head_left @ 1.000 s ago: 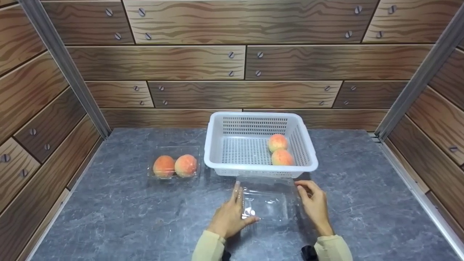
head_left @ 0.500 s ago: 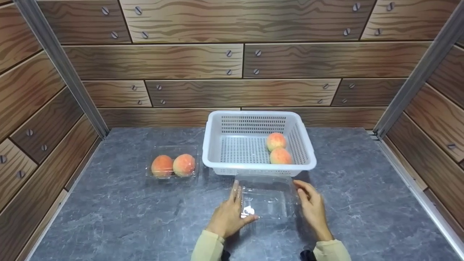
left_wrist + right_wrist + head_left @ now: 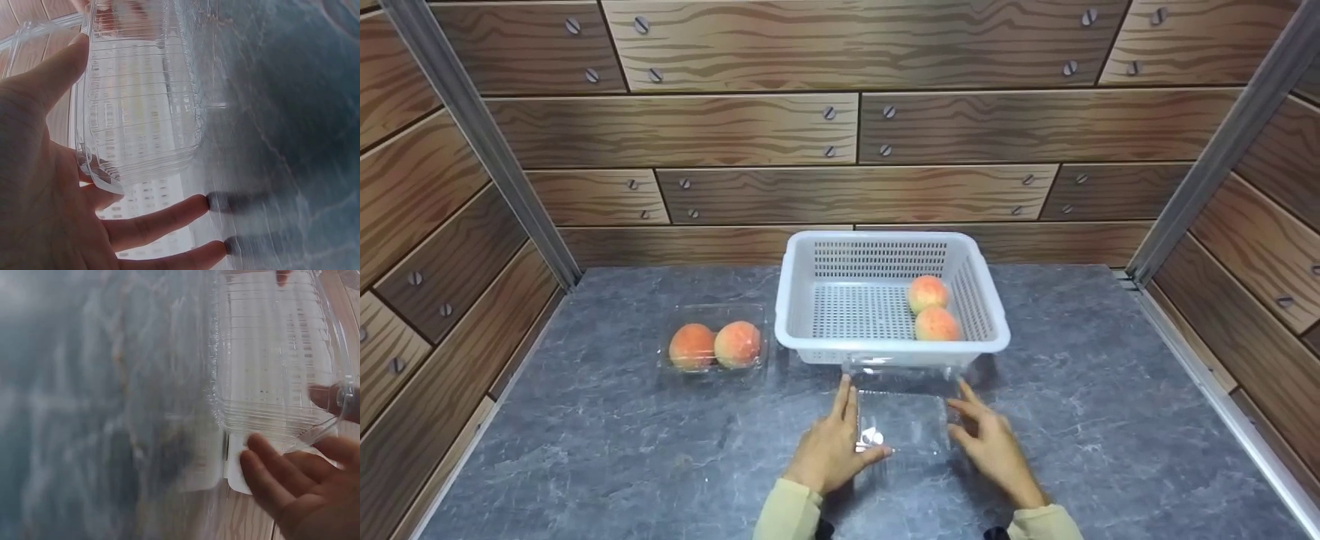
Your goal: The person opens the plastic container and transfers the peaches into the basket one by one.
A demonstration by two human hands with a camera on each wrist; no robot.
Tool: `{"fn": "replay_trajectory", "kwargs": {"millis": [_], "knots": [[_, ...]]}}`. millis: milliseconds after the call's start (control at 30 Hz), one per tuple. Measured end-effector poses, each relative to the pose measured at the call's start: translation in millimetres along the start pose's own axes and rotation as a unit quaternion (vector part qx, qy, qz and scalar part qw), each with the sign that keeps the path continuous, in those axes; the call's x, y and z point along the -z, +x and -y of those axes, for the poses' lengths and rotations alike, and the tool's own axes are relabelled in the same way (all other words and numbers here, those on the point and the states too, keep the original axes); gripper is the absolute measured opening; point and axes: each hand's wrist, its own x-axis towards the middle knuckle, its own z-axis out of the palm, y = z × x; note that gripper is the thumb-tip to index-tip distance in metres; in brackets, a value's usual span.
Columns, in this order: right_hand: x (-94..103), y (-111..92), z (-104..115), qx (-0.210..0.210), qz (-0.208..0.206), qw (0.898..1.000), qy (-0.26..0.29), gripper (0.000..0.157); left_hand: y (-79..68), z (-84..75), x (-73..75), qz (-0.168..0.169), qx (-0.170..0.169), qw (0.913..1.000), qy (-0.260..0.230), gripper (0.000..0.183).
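A clear plastic clamshell box (image 3: 904,424) lies on the table, its raised flap at the back close to the basket. My left hand (image 3: 829,450) lies along the box's left side, thumb at the near edge and fingers extended. The left wrist view has that thumb on the rim of the clear box (image 3: 140,95), two fingertips touching the table. My right hand (image 3: 990,446) is at the right side, fingers spread and slightly bent. In the right wrist view its fingers (image 3: 275,461) are beside the corner of the transparent box (image 3: 270,354), with nothing gripped between them.
A white perforated basket (image 3: 793,292) stands behind the box, with two peaches (image 3: 936,324) at its right side. To the left, a clear plastic package (image 3: 727,311) contains two more peaches (image 3: 737,344). Wood-patterned walls (image 3: 840,195) enclose the grey table (image 3: 630,442).
My right hand has shifted left from the box's far right corner, and its fingers have spread. The flap at the back has changed its tilt. My left hand has stayed in place.
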Motion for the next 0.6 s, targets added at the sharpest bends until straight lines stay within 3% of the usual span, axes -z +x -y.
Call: {"fn": "replay_trajectory", "kwargs": {"millis": [233,600], "knots": [[0.8,-0.9,0.5,0.016,0.006,0.999,-0.05,0.055,-0.2,-0.7,0.6,0.003,-0.002,1.0,-0.002,0.105],[-0.7,-0.5,6.5,-0.014,0.013,0.997,-0.074,0.056,-3.5,0.2,0.9,0.011,0.002,0.9999,0.001,0.102]]}}
